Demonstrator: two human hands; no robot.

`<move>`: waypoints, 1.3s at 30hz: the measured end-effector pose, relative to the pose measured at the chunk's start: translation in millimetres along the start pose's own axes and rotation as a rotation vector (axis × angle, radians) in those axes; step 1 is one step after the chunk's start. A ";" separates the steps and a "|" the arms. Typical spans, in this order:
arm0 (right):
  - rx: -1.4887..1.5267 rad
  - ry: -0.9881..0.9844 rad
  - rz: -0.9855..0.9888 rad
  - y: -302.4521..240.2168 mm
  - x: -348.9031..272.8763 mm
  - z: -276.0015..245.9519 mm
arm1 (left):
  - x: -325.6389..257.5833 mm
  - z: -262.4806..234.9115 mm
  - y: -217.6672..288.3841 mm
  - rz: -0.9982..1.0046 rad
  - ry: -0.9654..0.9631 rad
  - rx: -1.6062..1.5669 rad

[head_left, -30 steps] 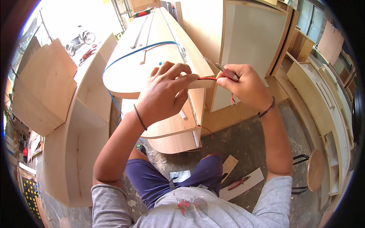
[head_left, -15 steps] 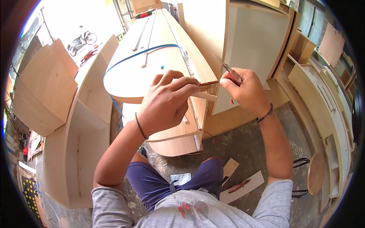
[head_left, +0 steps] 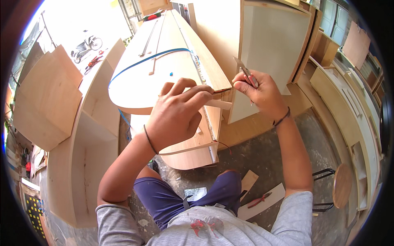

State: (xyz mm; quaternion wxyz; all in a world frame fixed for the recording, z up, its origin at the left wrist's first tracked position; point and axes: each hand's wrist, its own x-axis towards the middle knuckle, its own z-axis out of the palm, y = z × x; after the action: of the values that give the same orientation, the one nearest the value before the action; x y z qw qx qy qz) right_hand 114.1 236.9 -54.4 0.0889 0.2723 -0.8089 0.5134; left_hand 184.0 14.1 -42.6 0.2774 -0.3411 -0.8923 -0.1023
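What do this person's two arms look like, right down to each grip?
Both the left arm and the right arm wear short grey sleeves ending near the elbows. A thin dark band circles the left wrist; another dark band circles the right. The left grip and right grip are bare human hands, without gloves.

Pale wood-grain panel [head_left: 135, 92]; on it, a blue strip [head_left: 172, 51]; right of it, a red, apparently silver-bladed knife [head_left: 251, 80]; this side of it, red pliers [head_left: 257, 201], navy shorts [head_left: 160, 192].

Hands [head_left: 174, 108], right one [head_left: 265, 92] with red cutter [head_left: 250, 79]
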 end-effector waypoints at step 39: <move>0.516 0.478 0.242 83.1 -28.7 -4.7 | 22.0 30.5 -1.9 -0.072 0.170 0.010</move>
State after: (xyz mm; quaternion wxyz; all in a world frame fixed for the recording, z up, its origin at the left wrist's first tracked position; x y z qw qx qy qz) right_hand 93.3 278.1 -129.4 0.1423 0.0609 -0.6355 0.7564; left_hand 156.3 36.2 -55.4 0.3499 -0.2976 -0.8777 -0.1363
